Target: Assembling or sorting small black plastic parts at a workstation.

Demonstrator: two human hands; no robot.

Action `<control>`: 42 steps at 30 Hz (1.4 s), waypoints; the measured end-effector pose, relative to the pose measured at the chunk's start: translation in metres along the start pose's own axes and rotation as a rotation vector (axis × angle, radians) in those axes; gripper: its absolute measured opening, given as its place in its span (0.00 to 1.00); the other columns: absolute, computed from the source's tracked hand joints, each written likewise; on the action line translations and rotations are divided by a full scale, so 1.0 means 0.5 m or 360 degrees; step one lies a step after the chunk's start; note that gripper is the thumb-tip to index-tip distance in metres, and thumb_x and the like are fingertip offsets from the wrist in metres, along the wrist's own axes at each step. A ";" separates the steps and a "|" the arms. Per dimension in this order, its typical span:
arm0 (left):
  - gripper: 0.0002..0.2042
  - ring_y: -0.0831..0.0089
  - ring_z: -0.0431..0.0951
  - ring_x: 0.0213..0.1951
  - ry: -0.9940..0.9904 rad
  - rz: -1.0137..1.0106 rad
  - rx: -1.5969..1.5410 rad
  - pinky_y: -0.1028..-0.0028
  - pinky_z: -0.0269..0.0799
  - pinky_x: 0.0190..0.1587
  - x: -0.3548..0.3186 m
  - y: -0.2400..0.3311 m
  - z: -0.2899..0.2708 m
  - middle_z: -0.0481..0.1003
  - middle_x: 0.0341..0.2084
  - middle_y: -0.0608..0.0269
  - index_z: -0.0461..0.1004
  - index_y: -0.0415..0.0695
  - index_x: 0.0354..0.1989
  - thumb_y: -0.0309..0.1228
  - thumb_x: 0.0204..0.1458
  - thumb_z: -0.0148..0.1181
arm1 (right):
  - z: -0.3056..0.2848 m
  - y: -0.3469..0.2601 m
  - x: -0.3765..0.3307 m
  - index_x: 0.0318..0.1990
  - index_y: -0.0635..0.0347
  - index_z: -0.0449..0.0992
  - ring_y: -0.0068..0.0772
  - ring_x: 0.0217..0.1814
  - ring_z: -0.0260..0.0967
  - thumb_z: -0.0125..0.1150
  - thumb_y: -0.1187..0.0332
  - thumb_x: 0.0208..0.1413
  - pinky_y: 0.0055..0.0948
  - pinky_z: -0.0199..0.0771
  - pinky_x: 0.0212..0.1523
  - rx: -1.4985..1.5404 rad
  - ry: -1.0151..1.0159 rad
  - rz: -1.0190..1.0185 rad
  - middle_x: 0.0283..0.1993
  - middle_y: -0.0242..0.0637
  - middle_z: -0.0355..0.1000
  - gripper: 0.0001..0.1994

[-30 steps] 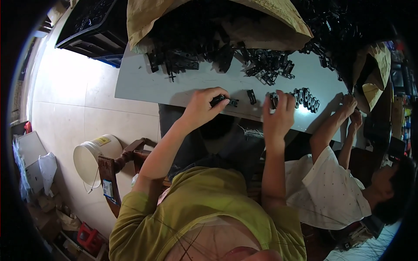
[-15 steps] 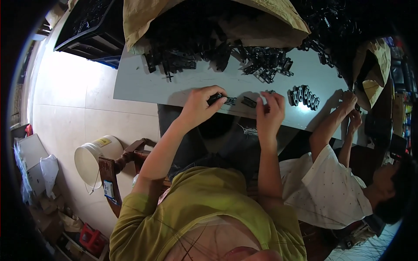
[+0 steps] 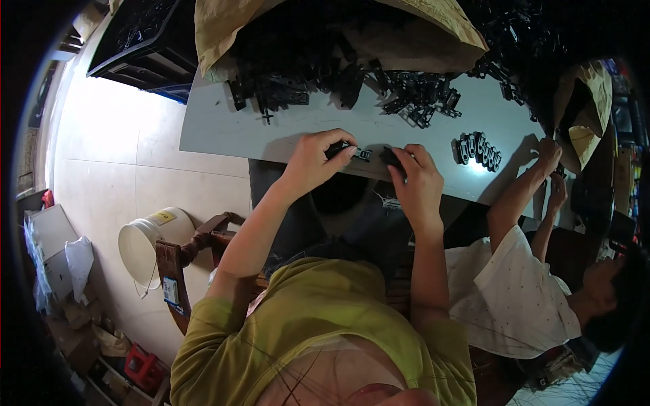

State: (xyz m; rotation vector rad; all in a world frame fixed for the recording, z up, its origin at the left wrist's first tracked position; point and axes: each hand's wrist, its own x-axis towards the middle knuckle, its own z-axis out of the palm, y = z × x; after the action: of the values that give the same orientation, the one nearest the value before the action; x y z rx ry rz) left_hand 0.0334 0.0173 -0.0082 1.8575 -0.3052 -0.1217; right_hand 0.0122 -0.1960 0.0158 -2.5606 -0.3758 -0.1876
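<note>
At the near edge of the grey table point(image 3: 223, 125), my left hand point(image 3: 313, 164) is closed round a small black clip-like part point(image 3: 363, 155), whose slotted end sticks out past the fingertips toward the right. Just right of it, my right hand point(image 3: 422, 181) pinches a dark, chunky black piece point(image 3: 389, 157) between thumb and fingers. The two pieces are apart, with a short gap of tabletop between them. Further right, several similar black clips point(image 3: 479, 151) stand side by side in a row. My fingers cover much of both held pieces.
A brown paper sack point(image 3: 440, 24) spills a heap of black parts point(image 3: 423, 98) across the back of the table. A black crate point(image 3: 145, 54) stands back left. A co-worker's hand point(image 3: 550, 155) works at right beside another paper bag point(image 3: 589, 122). A white bucket point(image 3: 139, 250) is on the floor.
My right hand has come down and taken hold of the black piece that lay beside it. The left hand keeps its grip on the clip-like part. The whole view has shifted slightly.
</note>
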 end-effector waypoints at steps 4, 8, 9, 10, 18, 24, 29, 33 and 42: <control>0.06 0.78 0.71 0.28 0.0017 -0.0035 -0.0023 0.77 0.67 0.34 0.000 -0.005 0.004 0.75 0.25 0.62 0.75 0.38 0.36 0.26 0.54 0.55 | 0.010 0.003 0.002 0.42 0.60 0.76 0.42 0.39 0.71 0.65 0.73 0.45 0.34 0.72 0.36 -0.0203 0.0086 -0.0032 0.41 0.37 0.69 0.14; 0.06 0.78 0.72 0.28 0.0044 0.0005 0.0025 0.77 0.67 0.34 -0.002 -0.003 0.004 0.75 0.25 0.61 0.75 0.38 0.37 0.26 0.55 0.54 | 0.008 0.001 -0.001 0.41 0.61 0.76 0.43 0.37 0.71 0.64 0.73 0.46 0.35 0.72 0.36 -0.0089 0.0109 0.0045 0.40 0.38 0.70 0.12; 0.06 0.78 0.72 0.28 0.0035 0.0011 0.0037 0.77 0.67 0.35 -0.002 -0.001 0.004 0.75 0.25 0.61 0.74 0.38 0.37 0.26 0.55 0.54 | 0.006 -0.001 0.000 0.41 0.61 0.76 0.43 0.37 0.71 0.64 0.73 0.46 0.35 0.72 0.36 -0.0090 0.0108 0.0044 0.40 0.38 0.70 0.12; 0.06 0.78 0.72 0.28 0.0035 0.0011 0.0036 0.77 0.67 0.35 -0.002 0.001 0.003 0.75 0.25 0.61 0.74 0.38 0.37 0.26 0.55 0.54 | 0.004 -0.005 0.002 0.41 0.62 0.76 0.43 0.37 0.71 0.64 0.72 0.46 0.35 0.72 0.35 -0.0118 0.0135 0.0043 0.40 0.38 0.70 0.12; 0.06 0.76 0.73 0.28 0.0022 -0.0100 -0.0012 0.77 0.68 0.35 -0.001 0.005 0.005 0.75 0.25 0.60 0.74 0.39 0.37 0.27 0.56 0.53 | 0.032 -0.014 0.015 0.39 0.63 0.76 0.45 0.36 0.71 0.65 0.71 0.45 0.35 0.72 0.34 -0.0334 0.0079 0.0164 0.39 0.40 0.70 0.13; 0.07 0.71 0.75 0.29 0.0090 -0.0032 0.0125 0.75 0.69 0.36 -0.002 0.004 0.011 0.76 0.26 0.57 0.74 0.39 0.38 0.27 0.56 0.53 | 0.039 -0.032 0.023 0.39 0.65 0.75 0.44 0.34 0.70 0.63 0.77 0.42 0.35 0.71 0.33 0.0267 0.0048 0.0076 0.37 0.42 0.69 0.13; 0.07 0.59 0.77 0.32 0.0106 0.0000 0.0134 0.69 0.70 0.35 -0.003 0.001 0.014 0.76 0.30 0.52 0.73 0.40 0.39 0.27 0.55 0.54 | 0.048 -0.061 0.036 0.40 0.66 0.74 0.43 0.34 0.69 0.63 0.78 0.39 0.35 0.71 0.34 0.0201 -0.0052 -0.0106 0.36 0.41 0.68 0.15; 0.07 0.63 0.78 0.32 0.0142 0.0118 0.0186 0.71 0.70 0.35 -0.005 -0.006 0.021 0.77 0.30 0.52 0.73 0.40 0.40 0.24 0.55 0.54 | 0.053 -0.075 0.031 0.39 0.65 0.74 0.46 0.39 0.66 0.64 0.77 0.38 0.39 0.70 0.37 0.0167 -0.0100 -0.0165 0.37 0.42 0.65 0.15; 0.11 0.60 0.77 0.31 0.0081 0.0080 0.0132 0.73 0.71 0.37 -0.015 -0.009 0.022 0.77 0.33 0.51 0.73 0.40 0.45 0.22 0.53 0.55 | 0.052 -0.101 0.017 0.42 0.67 0.75 0.44 0.37 0.68 0.65 0.79 0.38 0.38 0.70 0.37 0.0088 -0.0082 -0.0063 0.36 0.42 0.66 0.18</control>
State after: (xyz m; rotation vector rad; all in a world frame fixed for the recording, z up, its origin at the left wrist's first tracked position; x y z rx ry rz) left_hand 0.0244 0.0105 -0.0163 1.9305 -0.3256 -0.0278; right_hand 0.0066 -0.1391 0.0206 -2.5089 -0.4450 -0.1241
